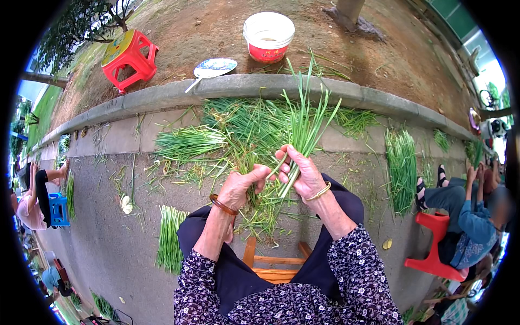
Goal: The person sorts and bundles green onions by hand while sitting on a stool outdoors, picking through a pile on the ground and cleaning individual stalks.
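My right hand (298, 172) grips a bunch of garlic chives (304, 134). Their pale cut ends point down towards me and the green leaves fan out away from me. Close beside it, my left hand (243, 186) has its thumb and curled fingers at the lower end of one stalk (277, 165) that slants out of the bunch. Whether the left palm also holds loose leaves is unclear against the litter behind it. Beyond both hands spreads a loose heap of chives (243, 118) on the paving. A neater bundle (191, 142) lies at the heap's left side.
Sorted chive bundles lie left of my knee (170, 239) and further right (400, 170). A stone kerb (260, 86) runs beyond the heap. Past it are a white-and-red bucket (268, 50), a hand fan (215, 67) and a red stool (132, 61). People sit on both sides.
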Demonstrator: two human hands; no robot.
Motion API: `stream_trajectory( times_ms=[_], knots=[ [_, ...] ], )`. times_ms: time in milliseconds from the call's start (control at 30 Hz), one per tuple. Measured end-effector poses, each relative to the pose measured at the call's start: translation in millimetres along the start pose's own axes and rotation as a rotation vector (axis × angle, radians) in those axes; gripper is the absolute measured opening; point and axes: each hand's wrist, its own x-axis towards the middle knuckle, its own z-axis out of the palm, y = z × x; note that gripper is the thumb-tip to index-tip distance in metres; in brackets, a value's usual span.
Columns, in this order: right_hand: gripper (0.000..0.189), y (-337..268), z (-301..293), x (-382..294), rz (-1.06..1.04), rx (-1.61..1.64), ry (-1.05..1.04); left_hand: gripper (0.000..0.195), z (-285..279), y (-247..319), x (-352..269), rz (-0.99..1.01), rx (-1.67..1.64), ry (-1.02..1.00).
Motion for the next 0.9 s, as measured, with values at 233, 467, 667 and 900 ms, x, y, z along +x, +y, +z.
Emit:
stream_trajectory(
  times_ms=[233, 467, 667, 900],
  knots=[
    [0.019, -5.6, 8.0, -4.8, -0.029, -0.066, 0.080, 0.037, -9.0, -2.5, 4.2, -0.014, -0.132, 0.010],
    [0.020, -2.9, 7.1, -5.0, 0.093, -0.131, -0.026, 0.037, -13.2, -2.9, 5.5, -0.021, -0.196, 0.028],
    [0.021, 3.0, 15.0, -8.8, 0.177, -0.323, 0.039, 0.042, -4.5, -4.7, 7.1, -0.095, -0.243, 0.066],
    [0.023, 9.2, 19.2, -10.7, 0.134, -0.473, 0.038, 0.030, -13.1, -13.1, 15.6, -0.133, -0.402, -0.037]
  ],
)
